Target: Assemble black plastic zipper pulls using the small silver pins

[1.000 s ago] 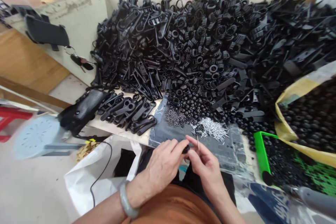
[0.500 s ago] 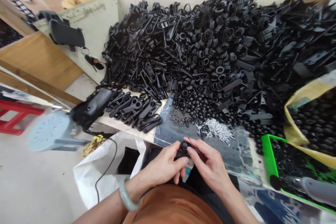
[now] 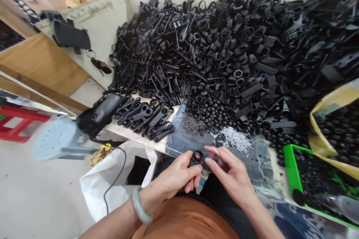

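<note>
My left hand (image 3: 171,174) is shut on a small black plastic part (image 3: 197,158) with a ring end, pinching it at the fingertips. A pale jade-like bangle (image 3: 141,204) circles that wrist. My right hand (image 3: 230,171) sits just beside it, its fingertips close to the black part. A thin silver metal pin (image 3: 215,151) shows at the right fingertips and seems held there. A lap in an orange top (image 3: 185,218) lies below both hands.
A large heap of black plastic parts (image 3: 196,52) fills the bench. Nearer lie silver pins (image 3: 232,139) and dark screws (image 3: 193,125) on a plastic sheet (image 3: 179,145). A yellow bag of black beads (image 3: 319,134) and a green tray (image 3: 291,171) stand right.
My hands have come together around the black part, and its ring end now shows above the left fingers. The view has swung slightly, bringing more of the green tray into sight.
</note>
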Available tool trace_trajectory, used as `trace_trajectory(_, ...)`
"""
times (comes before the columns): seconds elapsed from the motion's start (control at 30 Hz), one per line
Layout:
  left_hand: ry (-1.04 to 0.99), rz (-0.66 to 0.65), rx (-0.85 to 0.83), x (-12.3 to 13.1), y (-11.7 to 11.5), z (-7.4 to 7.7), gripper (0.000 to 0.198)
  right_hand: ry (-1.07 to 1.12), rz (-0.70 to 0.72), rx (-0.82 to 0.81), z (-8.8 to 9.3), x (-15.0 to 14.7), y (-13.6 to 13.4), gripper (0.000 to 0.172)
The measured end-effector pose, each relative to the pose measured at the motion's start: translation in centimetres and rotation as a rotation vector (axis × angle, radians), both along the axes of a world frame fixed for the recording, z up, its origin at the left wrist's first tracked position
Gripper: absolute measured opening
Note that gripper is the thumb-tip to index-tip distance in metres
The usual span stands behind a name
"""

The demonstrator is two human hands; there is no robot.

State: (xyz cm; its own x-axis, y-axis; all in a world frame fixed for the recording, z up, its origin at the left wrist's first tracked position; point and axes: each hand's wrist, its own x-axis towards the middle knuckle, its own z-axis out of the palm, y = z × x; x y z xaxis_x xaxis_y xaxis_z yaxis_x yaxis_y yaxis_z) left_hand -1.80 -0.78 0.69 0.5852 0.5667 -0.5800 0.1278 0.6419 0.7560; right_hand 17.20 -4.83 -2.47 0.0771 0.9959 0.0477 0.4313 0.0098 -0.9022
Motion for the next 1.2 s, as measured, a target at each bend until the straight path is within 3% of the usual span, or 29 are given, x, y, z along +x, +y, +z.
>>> trace_trajectory(0.17, -0.016, -0.022, -0.018, 0.4, 0.0, 0.4, 0.029, 0.099, 0.105, -0.039, -0.1, -0.5, 0.7, 0.028)
trace_trajectory(0.4, -0.087, -0.06, -0.04, -0.1, 0.0, -0.3, 0.037, 0.125, 0.242, -0.044, 0.4, 0.0, 1.2, 0.03)
trace_trajectory(0.77, -0.1, -0.099, -0.076, -0.4, -0.3, -1.0, 0.038, 0.055, 0.365, -0.077, 1.0, 0.1, 1.3, 0.033)
trace_trajectory(0.9, -0.071, -0.055, -0.089, -0.4, 0.0, -0.5, 0.04, 0.031, 0.31, -0.066, 1.2, 0.5, 1.3, 0.032)
trace_trajectory(0.97, 0.014, 0.003, 0.052, -0.2, 0.6, -0.3, 0.036, 0.004, 0.168, -0.029, 1.1, 1.1, 1.8, 0.03)
trace_trajectory(1.07, 0.388, 0.082, 0.511, 0.8, 2.1, -0.2, 0.022, -0.072, -0.07, 0.014, 1.1, 1.9, 3.0, 0.027)
trace_trajectory(1.13, 0.703, 0.024, 0.796, 1.9, 3.2, -0.3, 0.02, -0.127, -0.117, -0.013, 1.0, 2.0, 4.1, 0.028)
trace_trajectory(1.2, 0.953, -0.095, 0.952, 3.2, 4.1, -0.6, 0.019, -0.198, -0.1, -0.059, 0.9, 1.8, 5.1, 0.026)
